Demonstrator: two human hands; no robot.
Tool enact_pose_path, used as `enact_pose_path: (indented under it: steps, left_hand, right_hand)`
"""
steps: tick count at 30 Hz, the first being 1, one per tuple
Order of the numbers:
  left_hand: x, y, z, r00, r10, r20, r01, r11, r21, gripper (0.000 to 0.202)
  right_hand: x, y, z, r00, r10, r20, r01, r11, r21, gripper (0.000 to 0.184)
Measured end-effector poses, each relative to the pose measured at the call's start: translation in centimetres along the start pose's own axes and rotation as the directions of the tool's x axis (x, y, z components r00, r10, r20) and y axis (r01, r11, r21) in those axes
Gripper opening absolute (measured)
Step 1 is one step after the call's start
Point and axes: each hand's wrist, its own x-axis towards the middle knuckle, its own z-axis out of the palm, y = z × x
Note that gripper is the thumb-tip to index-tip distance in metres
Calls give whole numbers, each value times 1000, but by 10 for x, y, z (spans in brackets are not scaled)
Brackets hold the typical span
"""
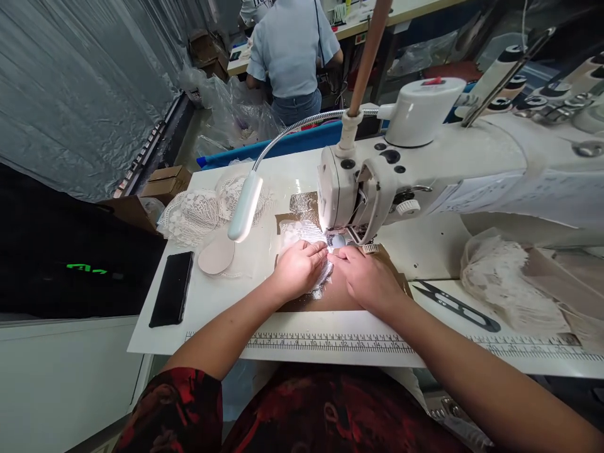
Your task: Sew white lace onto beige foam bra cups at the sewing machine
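Note:
White lace fabric [302, 234] lies under the presser foot of a white sewing machine [330, 189], lit brightly at the needle. My left hand [301, 269] rests palm down over the lace, its fingers drawn together and pressing it just left of the needle. From the right, my right hand [370, 277] reaches in with thumb and forefinger pinched at the lace edge. The fingertips of both hands nearly meet in front of the foot. Brown covering [340, 296] lies on the bed beneath them. The lace under my palms is hidden.
Lace pieces [193, 214], a beige round pad [217, 253] and a black phone [171, 289] lie left. Thread snips [457, 306] and more lace [500, 270] are right. A lamp [246, 207] hangs near. A ruler strip [330, 343] lines the front edge. A person [292, 56] sits beyond.

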Motion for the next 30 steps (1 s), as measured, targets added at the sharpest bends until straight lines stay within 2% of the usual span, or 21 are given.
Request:
enact_pose_path:
  steps: [7, 15, 19, 30]
  left_hand:
    - [9, -19, 1, 998, 45, -34, -48, 995, -84, 34]
    - [10, -21, 6, 993, 95, -67, -91, 994, 54, 34]
    - [10, -23, 10, 992, 67, -111, -48, 985, 164, 37]
    - [4, -22, 5, 994, -74, -84, 97, 942, 322, 41]
  right_hand:
    - [5, 0, -2, 999, 53, -5, -53, 998, 19, 45]
    - [2, -1, 1, 999, 24, -29, -23, 1000, 18, 42]
    - [0, 1, 3, 998, 13, -56, -12, 999, 33, 40]
    - [-3, 5, 16, 980, 23, -197, 5, 990, 139, 43]
